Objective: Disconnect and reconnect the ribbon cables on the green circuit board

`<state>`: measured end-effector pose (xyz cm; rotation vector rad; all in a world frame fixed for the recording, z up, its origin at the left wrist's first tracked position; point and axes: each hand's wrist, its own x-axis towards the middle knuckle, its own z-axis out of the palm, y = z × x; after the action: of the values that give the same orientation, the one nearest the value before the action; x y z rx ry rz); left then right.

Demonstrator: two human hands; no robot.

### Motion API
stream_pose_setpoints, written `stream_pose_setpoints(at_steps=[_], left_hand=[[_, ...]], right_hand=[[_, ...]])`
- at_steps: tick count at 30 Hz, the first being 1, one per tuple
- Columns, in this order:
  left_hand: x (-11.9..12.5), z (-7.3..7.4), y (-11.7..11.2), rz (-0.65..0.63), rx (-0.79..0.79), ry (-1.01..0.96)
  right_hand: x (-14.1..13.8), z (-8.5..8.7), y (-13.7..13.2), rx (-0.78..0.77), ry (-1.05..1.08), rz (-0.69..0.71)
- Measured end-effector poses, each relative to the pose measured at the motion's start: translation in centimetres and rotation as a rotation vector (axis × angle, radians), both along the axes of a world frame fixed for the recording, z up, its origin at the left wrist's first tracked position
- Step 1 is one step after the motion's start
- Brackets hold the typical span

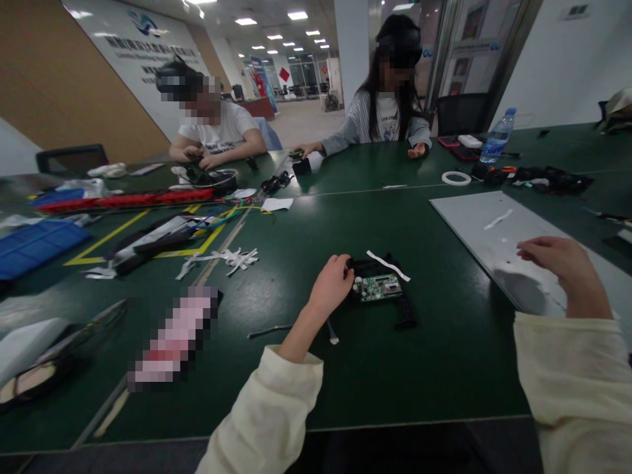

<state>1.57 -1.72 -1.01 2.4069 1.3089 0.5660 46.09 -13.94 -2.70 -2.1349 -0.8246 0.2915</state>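
Note:
My left hand (332, 284) is closed on the left end of a black plastic frame (407, 315), which lies on the green table. A green circuit board (379, 288) sits in that frame, with a silver connector on its right part. Across the frame's upper edge lies a thin white strip (389, 264). My right hand (560, 260) hovers over a pale grey board (476, 220), thumb and fingers pinched together; whatever is between them is too small to make out. Another white strip (498, 219) rests on that board. Dark cable ends (332, 332) show beside my left wrist.
White strips (237, 260) lie in a heap left of centre, above a pixelated pink object (175, 339). A tape roll (456, 178) and a water bottle (498, 136) stand back right. A blue crate (42, 243) is far left. Two people sit across the table.

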Motion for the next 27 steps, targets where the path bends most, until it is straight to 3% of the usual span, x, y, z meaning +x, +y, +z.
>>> stream_pose_setpoints(at_steps=[4,7,10,12,15,19,23,27], left_hand=[[0.0,-0.1,0.0,-0.006,0.008,-0.001],[0.0,-0.2,0.1,0.004,0.019,0.005],[0.1,-0.4,0.1,0.009,0.035,0.018],[0.1,-0.4,0.1,0.005,0.042,0.02],[0.1,-0.4,0.1,0.001,0.055,0.022],[-0.2,-0.1,-0.1,-0.015,0.056,0.021],[-0.5,0.2,-0.1,-0.083,0.035,0.079],[-0.3,-0.4,0.4,-0.012,0.028,0.115]], right_hand=[[-3.0,1.9,0.8,0.324,0.285,-0.055],[-6.1,2.7,2.1,0.407,0.401,0.085],[-10.9,3.5,3.4,0.51,0.698,0.328],[-15.0,4.2,4.0,0.481,0.839,0.453],[-21.5,5.1,4.3,0.318,0.962,0.701],[-28.5,5.5,4.4,0.107,0.896,0.961],[-31.7,5.0,4.9,0.007,0.763,1.001],[-32.0,4.2,5.4,-0.066,0.623,1.006]])
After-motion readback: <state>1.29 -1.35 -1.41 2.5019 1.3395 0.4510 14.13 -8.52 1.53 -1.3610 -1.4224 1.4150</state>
